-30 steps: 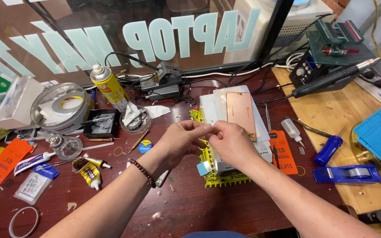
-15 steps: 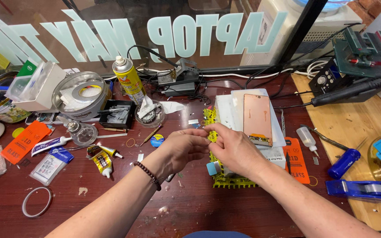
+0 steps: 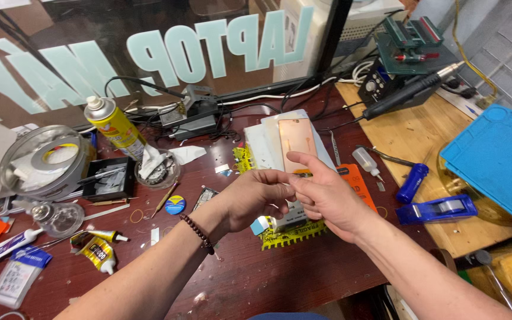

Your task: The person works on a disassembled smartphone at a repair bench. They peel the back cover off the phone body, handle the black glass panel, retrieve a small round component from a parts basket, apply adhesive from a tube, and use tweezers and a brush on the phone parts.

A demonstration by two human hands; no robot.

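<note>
Both hands are meeting above the middle of the dark red worktable (image 3: 280,278), raised off its surface. The left hand (image 3: 255,198) is curling its fingers inward, and its fingertips are touching those of the right hand (image 3: 327,195) at one point; the two hands are pinched together there. Whatever is being pinched is too small or too hidden to identify, so it cannot be told whether anything is held between the fingers. A dark bead bracelet (image 3: 200,232) is sitting on the left wrist. Directly beyond the hands, a copper-coloured phone back panel (image 3: 296,135) is lying flat on a stack of white sheets (image 3: 262,142), and the right index finger is overlapping its near edge in the view. Under the hands, a yellow toothed tape strip (image 3: 291,234) is lying on the table, with a small light-blue piece (image 3: 258,226) just beside it. To the left, a yellow spray can (image 3: 114,124) is standing upright near a round dish of crumpled tissue (image 3: 156,169) and a black tray (image 3: 109,181). A clear round container (image 3: 42,160) is sitting further left, with yellow glue tubes (image 3: 96,249) lying in front of it. To the right, a blue tape dispenser (image 3: 437,208) and a blue mat (image 3: 496,160) are resting on the pale wooden bench (image 3: 410,133), well apart from the hands.
</note>
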